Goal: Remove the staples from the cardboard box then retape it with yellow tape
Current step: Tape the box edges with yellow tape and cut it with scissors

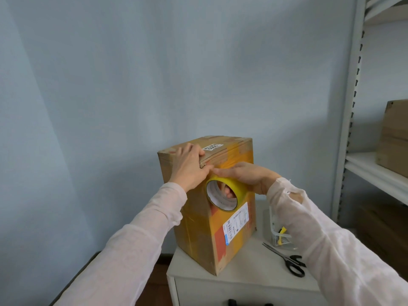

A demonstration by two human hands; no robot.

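Observation:
A tall cardboard box [198, 230] stands upright on a small white cabinet [247, 281], with old tape and a shipping label on its sides. My left hand [191, 167] lies flat over the box's upper near corner and presses on it. My right hand [247, 176] holds a roll of yellow tape [227, 194] against the box's right side, one finger showing through the roll's core. Yellow tape runs from the roll along the upper part of that side.
Black-handled scissors [287, 259] lie on the cabinet top to the right of the box. Behind them is a clear plastic container [279, 236] with a yellow tool in it. A white metal shelving unit [353, 129] at the right holds another cardboard box [393, 138].

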